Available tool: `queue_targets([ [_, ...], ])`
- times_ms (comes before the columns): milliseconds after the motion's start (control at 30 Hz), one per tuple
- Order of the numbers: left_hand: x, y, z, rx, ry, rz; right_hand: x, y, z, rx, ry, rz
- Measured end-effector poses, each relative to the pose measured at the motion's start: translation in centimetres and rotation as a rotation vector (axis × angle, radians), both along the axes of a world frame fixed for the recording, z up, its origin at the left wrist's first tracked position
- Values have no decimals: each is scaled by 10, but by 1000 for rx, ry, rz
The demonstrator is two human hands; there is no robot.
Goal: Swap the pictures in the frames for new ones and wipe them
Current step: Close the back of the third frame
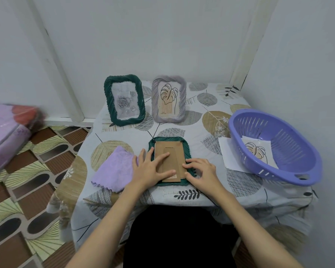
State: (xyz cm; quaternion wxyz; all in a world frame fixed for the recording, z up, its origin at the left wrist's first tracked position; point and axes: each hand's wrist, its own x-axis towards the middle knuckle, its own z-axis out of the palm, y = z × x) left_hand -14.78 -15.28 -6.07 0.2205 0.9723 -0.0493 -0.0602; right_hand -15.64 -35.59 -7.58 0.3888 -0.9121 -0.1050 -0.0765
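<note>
A dark green frame (170,141) lies face down near the table's front edge, its brown cardboard back (167,147) up. My left hand (153,168) rests flat on the left side of that back, fingers spread. My right hand (201,172) has its fingertips curled at the frame's lower right edge. A folded lilac cloth (115,168) lies just left of the frame. At the back stand a green frame (124,99) with a grey rose picture and a lilac frame (169,98) with a leaf drawing.
A purple slotted basket (275,144) sits at the right, holding a leaf picture (258,151), with white paper (229,153) tucked under its left rim. The table wears a leaf-patterned cloth (211,120). Walls close in behind and right; a pink bundle (6,132) lies on the left.
</note>
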Motion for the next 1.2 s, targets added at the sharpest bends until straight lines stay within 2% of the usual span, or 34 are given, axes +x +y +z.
queue_targets([
  [100, 1, 1, 3, -58, 1, -15, 0, 0, 11, -104, 64, 28],
  [200, -1, 12, 11, -207, -139, 26, -8, 6, 23, -214, 31, 96],
  [267, -4, 24, 12, -227, -197, 32, -12, 12, 24, -293, 20, 155],
  [367, -13, 39, 6, -248, -146, -18, -15, 19, 15, -384, 75, 185],
  [500, -22, 43, 2, -146, -94, -107, -22, 25, 3, -374, 49, 132],
  [800, -26, 43, 8, 2, -154, -199, -24, 30, 1, -345, 105, 87],
  [967, -27, 38, 1, -184, -178, -180, -25, 31, 2, -335, 116, 90],
  [1200, -28, 31, -7, -256, -301, -111, -26, 31, 0, -324, 95, 79],
])
